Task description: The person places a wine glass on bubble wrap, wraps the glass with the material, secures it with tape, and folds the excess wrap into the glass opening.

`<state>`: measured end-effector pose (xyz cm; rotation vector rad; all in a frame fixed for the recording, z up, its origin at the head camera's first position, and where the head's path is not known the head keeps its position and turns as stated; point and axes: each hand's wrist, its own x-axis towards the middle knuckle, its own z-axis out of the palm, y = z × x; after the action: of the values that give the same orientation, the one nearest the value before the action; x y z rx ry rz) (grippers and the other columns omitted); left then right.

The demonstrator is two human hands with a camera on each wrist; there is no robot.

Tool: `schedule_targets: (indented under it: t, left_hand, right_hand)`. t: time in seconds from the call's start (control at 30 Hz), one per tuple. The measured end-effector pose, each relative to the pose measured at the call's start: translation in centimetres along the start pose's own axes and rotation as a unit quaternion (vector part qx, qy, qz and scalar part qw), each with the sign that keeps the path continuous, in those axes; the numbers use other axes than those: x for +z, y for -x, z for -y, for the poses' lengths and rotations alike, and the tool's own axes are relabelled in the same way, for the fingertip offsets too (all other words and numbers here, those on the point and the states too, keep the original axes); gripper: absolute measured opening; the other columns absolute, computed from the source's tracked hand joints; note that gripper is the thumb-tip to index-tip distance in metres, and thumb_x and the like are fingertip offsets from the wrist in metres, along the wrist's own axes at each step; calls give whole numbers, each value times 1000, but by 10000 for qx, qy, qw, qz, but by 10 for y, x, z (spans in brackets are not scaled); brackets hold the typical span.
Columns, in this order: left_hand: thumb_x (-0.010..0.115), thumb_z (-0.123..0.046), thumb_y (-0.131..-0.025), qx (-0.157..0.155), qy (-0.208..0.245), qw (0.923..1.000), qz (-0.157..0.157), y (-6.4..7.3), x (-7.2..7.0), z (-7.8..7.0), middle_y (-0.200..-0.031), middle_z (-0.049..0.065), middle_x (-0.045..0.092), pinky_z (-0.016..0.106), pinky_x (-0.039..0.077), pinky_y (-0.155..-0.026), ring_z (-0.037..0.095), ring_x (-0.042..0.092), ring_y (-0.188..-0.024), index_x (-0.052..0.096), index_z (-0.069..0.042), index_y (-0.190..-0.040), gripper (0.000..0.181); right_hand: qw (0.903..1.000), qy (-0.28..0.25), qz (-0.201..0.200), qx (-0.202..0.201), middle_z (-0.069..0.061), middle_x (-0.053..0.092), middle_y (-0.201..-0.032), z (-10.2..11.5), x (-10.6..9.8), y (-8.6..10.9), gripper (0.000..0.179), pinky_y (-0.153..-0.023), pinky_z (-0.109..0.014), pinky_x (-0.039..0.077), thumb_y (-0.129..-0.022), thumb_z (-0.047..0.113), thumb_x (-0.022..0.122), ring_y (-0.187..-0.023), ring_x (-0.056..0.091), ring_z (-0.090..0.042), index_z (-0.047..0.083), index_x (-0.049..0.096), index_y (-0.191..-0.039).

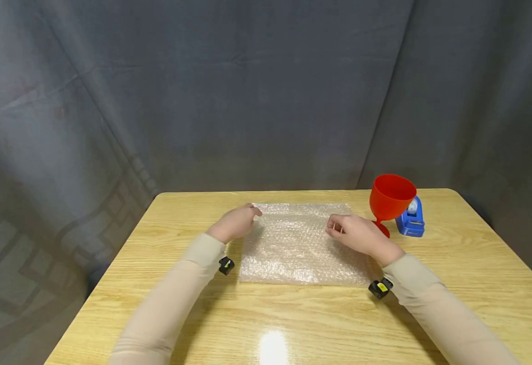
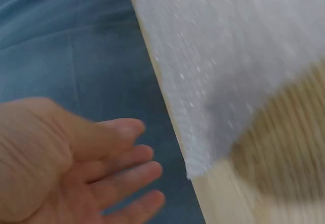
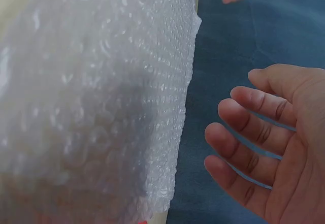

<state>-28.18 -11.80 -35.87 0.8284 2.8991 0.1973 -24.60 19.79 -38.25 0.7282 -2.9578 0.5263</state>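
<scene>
A sheet of clear bubble wrap [image 1: 293, 248] lies flat on the wooden table. Close to its far left corner is my left hand [image 1: 236, 224], with the fingers relaxed and apart. In the left wrist view, that hand [image 2: 76, 163] holds nothing, and the corner of the bubble wrap [image 2: 190, 153] shows beside the fingertips. My right hand [image 1: 359, 234] hovers over the right part of the sheet. Its fingers [image 3: 238, 145] are loosely bent in the right wrist view, with nothing between them and the sheet's edge to their left.
Just beyond my right hand stands a red goblet [image 1: 386, 205], upright. A blue tape dispenser [image 1: 412, 225] with a roll of tape sits behind it to the right. Grey curtain [image 1: 266, 101] hangs behind the table's far edge.
</scene>
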Motion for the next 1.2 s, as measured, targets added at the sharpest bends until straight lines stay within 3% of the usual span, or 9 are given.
schedule_targets:
  t: [0.13, 0.2, 0.33, 0.43, 0.57, 0.73, 1.0, 1.2]
  left_hand:
    - [42, -9, -102, -67, -125, 9954, 948, 7, 5, 9, -148, 21, 40, 44, 30, -118, 34, 35, -140, 45, 1, -141, 40]
    - [43, -10, -102, -67, -129, 9926, 1204, 11, 8, 11, -150, 20, 38, 45, 28, -119, 34, 33, -141, 44, -1, -142, 41]
    - [52, -8, -98, 33, 29, 9924, 1234, 13, 16, 14, -123, 16, 61, 41, 47, -104, 29, 56, -117, 58, -3, -119, 22]
    - [58, -8, -95, 50, 75, 9923, 1236, 14, 21, 15, -99, 8, 63, 37, 53, -87, 23, 59, -94, 59, -7, -101, 7]
    - [63, -15, -94, -67, -161, 9920, 1251, 14, 26, 14, -118, 12, 61, 40, 52, -96, 26, 60, -108, 59, -6, -117, 26]
    - [61, -16, -95, -294, -441, 9905, 1269, 12, 30, 13, -145, 20, 43, 44, 45, -107, 35, 51, -127, 49, -5, -137, 45]
    - [62, -17, -95, -351, -519, 9890, 1337, 10, 32, 11, -147, 20, 41, 43, 46, -106, 36, 50, -127, 48, -6, -138, 47]
    - [63, -17, -95, -391, -437, 9892, 1342, 10, 30, 11, -144, 21, 43, 44, 48, -103, 36, 51, -125, 49, -6, -136, 45]
  right_hand:
    - [10000, -37, 39, 49, 6, 60, -76, -2, -1, 2, 5, -54, -24, 45, -93, 25, 63, -65, 51, -12, 19, 63, -92]
    - [9999, -42, 50, 79, 6, 60, -77, -2, -1, 2, 5, -53, -24, 44, -93, 25, 63, -65, 51, -12, 20, 63, -91]
    - [9999, -48, 54, 106, 5, 60, -77, -3, -1, 2, 5, -52, -24, 44, -93, 25, 63, -65, 51, -12, 20, 62, -91]
    - [10000, -31, 20, 47, 5, 61, -77, -4, 0, 3, 5, -53, -24, 44, -93, 24, 63, -65, 51, -12, 19, 62, -91]
    - [10000, -28, -14, -44, 5, 62, -78, -7, 0, 6, 5, -55, -23, 46, -93, 23, 64, -66, 52, -11, 18, 63, -92]
    - [9999, -19, -29, -130, 7, 60, -76, -14, -4, 20, 5, -55, -22, 45, -93, 22, 64, -64, 51, -8, 17, 63, -91]
    - [9989, -413, 178, 138, 8, 53, -75, -50, -12, 63, 5, -56, -20, 43, -91, 18, 67, -66, 48, -6, 15, 63, -92]
    - [9919, -1099, 31, 643, -1, 62, -81, -81, -19, 83, 12, -57, -21, 47, -94, 16, 63, -69, 53, -10, 4, 62, -98]
